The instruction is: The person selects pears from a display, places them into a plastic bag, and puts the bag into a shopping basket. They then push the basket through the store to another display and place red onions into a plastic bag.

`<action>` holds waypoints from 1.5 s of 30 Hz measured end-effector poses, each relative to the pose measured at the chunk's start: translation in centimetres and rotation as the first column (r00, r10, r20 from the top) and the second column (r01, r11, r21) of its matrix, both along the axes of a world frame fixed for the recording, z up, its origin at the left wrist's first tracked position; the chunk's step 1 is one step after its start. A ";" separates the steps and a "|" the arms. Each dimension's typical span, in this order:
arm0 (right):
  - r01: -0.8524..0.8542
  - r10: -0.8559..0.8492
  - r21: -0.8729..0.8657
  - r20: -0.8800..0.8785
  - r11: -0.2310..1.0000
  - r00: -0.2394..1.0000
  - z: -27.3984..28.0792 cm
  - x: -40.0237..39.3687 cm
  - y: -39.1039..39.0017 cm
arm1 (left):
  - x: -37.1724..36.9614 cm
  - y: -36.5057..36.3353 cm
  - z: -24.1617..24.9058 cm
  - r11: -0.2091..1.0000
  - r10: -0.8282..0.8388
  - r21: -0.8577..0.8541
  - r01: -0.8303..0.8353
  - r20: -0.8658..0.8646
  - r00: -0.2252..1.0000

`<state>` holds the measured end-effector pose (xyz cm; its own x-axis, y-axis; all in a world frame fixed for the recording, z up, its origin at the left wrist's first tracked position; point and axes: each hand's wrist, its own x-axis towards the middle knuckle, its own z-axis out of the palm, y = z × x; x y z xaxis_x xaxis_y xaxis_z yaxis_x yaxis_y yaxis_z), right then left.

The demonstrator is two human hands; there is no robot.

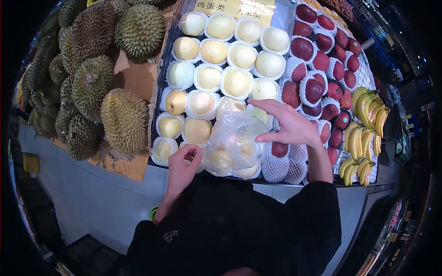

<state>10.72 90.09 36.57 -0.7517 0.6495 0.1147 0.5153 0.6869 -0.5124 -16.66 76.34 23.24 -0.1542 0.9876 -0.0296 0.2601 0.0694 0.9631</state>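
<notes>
A clear plastic bag with pale round fruit showing through it rests on the front of a tray of pale fruit in white foam nets. At the bag's left edge, my left hand has its thumb and fingertips pinched together; what they hold is too small to make out, perhaps the bag's edge. My right hand is over the bag's upper right side, with its thumb and fingers spread apart and nothing between them.
Spiky durians lie on cardboard at the left. Dark red fruit, several in foam nets, fills the section to the right. Bananas sit on a white rack at the far right. A yellow sign stands behind the pale fruit.
</notes>
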 end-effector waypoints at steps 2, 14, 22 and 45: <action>0.038 -0.039 0.013 0.033 0.999 0.999 -2.1 0.0 -1.9 | -0.3 -0.1 -0.5 1.000 0.011 -0.020 -0.008 0.137 0.990; 0.100 -0.492 -0.599 -0.537 0.794 0.685 -7.2 0.6 -3.5 | -0.4 4.5 -2.5 0.918 -0.394 0.303 0.257 0.774 0.495; -0.755 -0.688 -0.431 -0.725 0.494 -0.036 -13.1 -1.3 -5.5 | 2.0 3.8 -2.5 0.830 0.101 -0.049 0.556 0.993 -0.063; 0.255 -0.722 -0.708 -0.498 0.658 0.480 -9.8 -6.2 -11.3 | -3.1 1.1 -1.0 0.969 0.123 0.143 -0.201 0.424 0.897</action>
<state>4.53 78.77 26.82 -0.0989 0.9947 -0.0279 -0.0072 -0.0288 -0.9996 -19.75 77.42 22.27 -0.3247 0.9445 0.0496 -0.1597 -0.1065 0.9814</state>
